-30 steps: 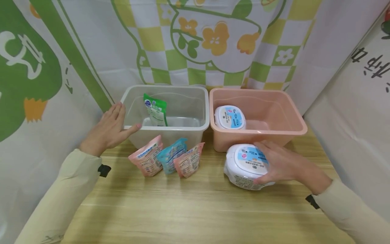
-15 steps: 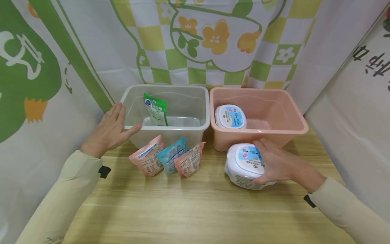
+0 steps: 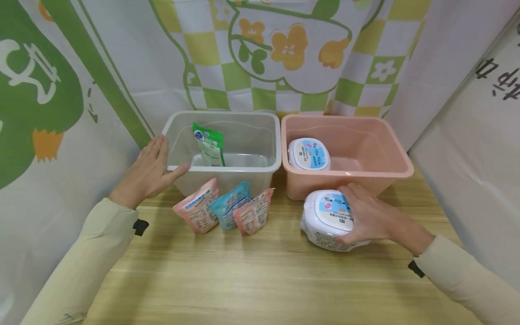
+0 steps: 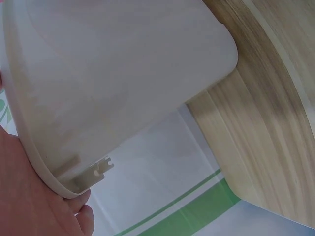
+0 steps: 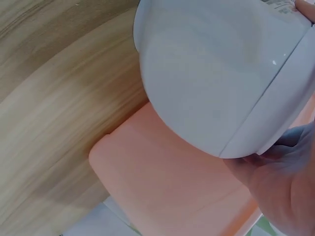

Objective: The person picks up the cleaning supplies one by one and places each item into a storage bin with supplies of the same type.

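My right hand [image 3: 367, 219] grips a white lidded tub [image 3: 327, 212] with a blue-and-white label, fingers over its far side and thumb at the near side. The tub is just in front of the pink bin [image 3: 349, 183]. In the right wrist view, the tub's smooth side [image 5: 197, 73] fills the top, with part of the hand [image 5: 280, 182] at its lower edge. At the left corner of the grey bin [image 3: 223, 176], my left hand [image 3: 148, 174] rests with fairly straight fingers, thumb along the front rim. The left wrist view has that hand [image 4: 39, 191] against the bin corner.
A green pouch [image 3: 210, 146] stands inside the grey bin. Another white tub [image 3: 309, 154] sits in the pink bin's left end. Before the grey bin stand a pink pouch [image 3: 199, 210], a blue pouch [image 3: 230, 205] and a second pink pouch [image 3: 253, 214] on the wooden table [image 3: 243, 284].
Both hands keep their places, the left at the grey bin and the right on the white tub. The head view has tilted down slightly.
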`<state>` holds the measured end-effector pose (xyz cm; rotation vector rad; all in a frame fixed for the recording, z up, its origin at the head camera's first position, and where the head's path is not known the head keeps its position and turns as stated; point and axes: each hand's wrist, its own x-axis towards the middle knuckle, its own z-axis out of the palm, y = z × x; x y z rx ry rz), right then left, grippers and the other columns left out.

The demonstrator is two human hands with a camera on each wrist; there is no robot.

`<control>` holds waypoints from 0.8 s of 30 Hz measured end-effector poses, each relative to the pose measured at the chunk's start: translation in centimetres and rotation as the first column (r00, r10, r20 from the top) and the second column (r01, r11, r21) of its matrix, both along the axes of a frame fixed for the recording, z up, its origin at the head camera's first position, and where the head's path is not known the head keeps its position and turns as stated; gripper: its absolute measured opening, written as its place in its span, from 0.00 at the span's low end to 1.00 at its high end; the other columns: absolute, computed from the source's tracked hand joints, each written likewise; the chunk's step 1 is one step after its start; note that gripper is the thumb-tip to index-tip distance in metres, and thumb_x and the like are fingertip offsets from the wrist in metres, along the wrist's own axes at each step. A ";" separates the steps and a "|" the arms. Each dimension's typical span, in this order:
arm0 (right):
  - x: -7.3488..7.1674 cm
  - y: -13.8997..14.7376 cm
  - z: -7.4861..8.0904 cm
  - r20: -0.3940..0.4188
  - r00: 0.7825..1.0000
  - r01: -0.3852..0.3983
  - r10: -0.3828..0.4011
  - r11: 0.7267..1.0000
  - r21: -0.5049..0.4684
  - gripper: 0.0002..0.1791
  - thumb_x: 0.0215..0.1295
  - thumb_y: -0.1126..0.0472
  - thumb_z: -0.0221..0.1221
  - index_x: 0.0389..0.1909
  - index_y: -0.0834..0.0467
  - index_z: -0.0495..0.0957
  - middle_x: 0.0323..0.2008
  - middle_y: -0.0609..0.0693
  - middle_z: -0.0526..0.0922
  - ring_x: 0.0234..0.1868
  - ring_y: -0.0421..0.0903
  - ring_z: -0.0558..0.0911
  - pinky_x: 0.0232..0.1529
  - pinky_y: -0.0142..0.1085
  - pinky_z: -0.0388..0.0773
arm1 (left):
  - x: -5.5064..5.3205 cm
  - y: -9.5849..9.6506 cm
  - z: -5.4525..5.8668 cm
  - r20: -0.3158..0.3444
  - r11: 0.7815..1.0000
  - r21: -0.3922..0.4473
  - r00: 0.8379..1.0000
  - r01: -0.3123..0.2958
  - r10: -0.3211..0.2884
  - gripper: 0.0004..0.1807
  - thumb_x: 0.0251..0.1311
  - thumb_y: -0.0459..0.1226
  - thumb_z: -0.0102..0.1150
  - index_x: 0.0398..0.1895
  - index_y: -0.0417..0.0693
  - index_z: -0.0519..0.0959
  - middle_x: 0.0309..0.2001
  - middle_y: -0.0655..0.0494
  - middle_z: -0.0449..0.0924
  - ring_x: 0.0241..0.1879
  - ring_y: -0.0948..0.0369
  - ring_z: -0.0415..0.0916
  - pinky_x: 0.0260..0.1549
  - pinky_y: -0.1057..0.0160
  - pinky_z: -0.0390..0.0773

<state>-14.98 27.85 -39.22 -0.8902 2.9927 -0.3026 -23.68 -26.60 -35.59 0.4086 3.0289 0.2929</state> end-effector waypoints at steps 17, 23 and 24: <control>0.3 0.7 -0.7 -0.066 0.998 0.002 -0.006 0.999 -0.050 0.68 0.30 0.29 0.80 0.69 0.64 0.67 0.58 0.56 0.77 0.56 0.50 0.77 0.57 0.50 0.82 | -0.1 0.0 -0.2 -0.011 1.000 -0.004 1.000 0.003 -0.003 0.60 0.75 0.69 0.34 0.82 0.27 0.30 0.84 0.29 0.24 0.84 0.33 0.28 0.81 0.32 0.39; 0.4 0.5 -0.6 -0.071 0.997 0.014 -0.020 0.996 -0.085 0.67 0.28 0.30 0.81 0.68 0.62 0.68 0.57 0.55 0.78 0.56 0.50 0.77 0.56 0.51 0.82 | -0.3 -0.1 -0.1 -0.011 1.000 -0.016 1.000 0.001 -0.001 0.60 0.76 0.69 0.34 0.81 0.26 0.30 0.83 0.29 0.24 0.84 0.33 0.28 0.80 0.30 0.40; 0.5 0.4 -0.5 -0.067 0.997 0.020 -0.026 0.996 -0.091 0.67 0.27 0.30 0.81 0.68 0.62 0.68 0.57 0.54 0.78 0.55 0.49 0.77 0.56 0.51 0.82 | -0.3 -0.1 -0.1 -0.009 1.000 -0.015 1.000 -0.001 0.000 0.60 0.76 0.69 0.34 0.81 0.26 0.30 0.83 0.29 0.24 0.84 0.33 0.28 0.80 0.30 0.39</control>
